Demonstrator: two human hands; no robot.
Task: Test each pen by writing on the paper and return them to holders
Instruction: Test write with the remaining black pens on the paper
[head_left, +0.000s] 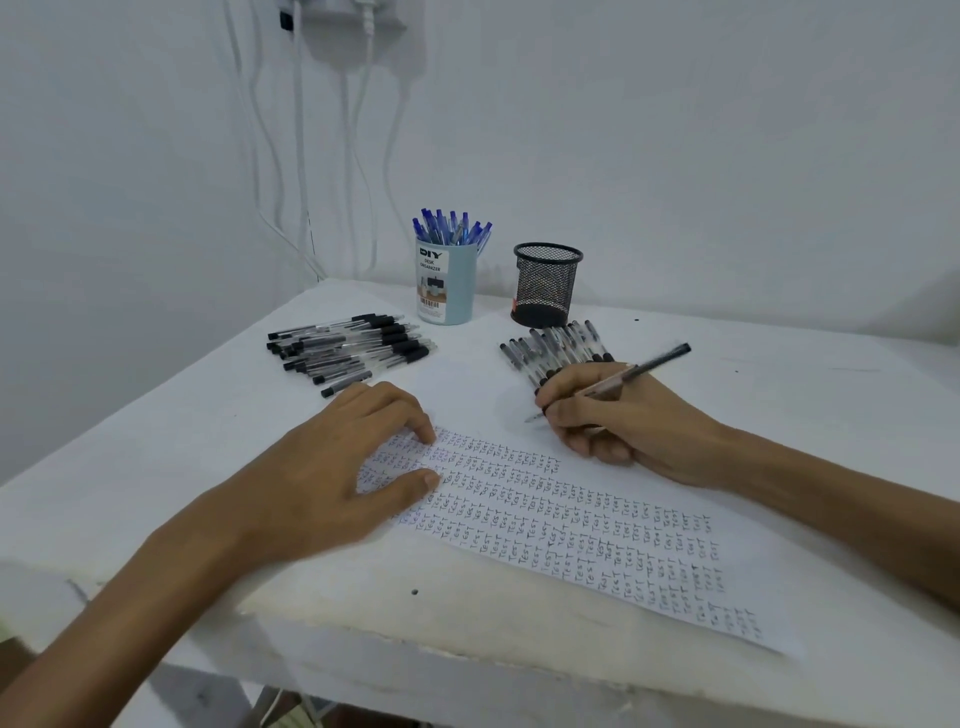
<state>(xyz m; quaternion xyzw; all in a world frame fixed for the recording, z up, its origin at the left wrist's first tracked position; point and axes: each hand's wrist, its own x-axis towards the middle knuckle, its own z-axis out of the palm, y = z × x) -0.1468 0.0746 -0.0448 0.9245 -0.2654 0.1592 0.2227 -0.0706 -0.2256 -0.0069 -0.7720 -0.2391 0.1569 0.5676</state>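
Note:
A white paper (582, 525) covered in rows of the word TEST lies across the table. My left hand (332, 467) rests on the paper's left end, fingers spread and lightly bent. My right hand (608, 415) grips a black pen (644, 371) in a writing hold, its tip just above the top row of writing. A pile of black pens (348, 345) lies at the left. Another row of black pens (556, 345) sits just behind my right hand. A light blue holder (447, 286) holds several blue pens (452, 228). A black mesh holder (545, 283) stands to its right.
The white table (779, 374) meets white walls at the back and left. White cables (296, 156) hang down the wall behind the left rear corner. The table's front edge (415, 639) is chipped and rough.

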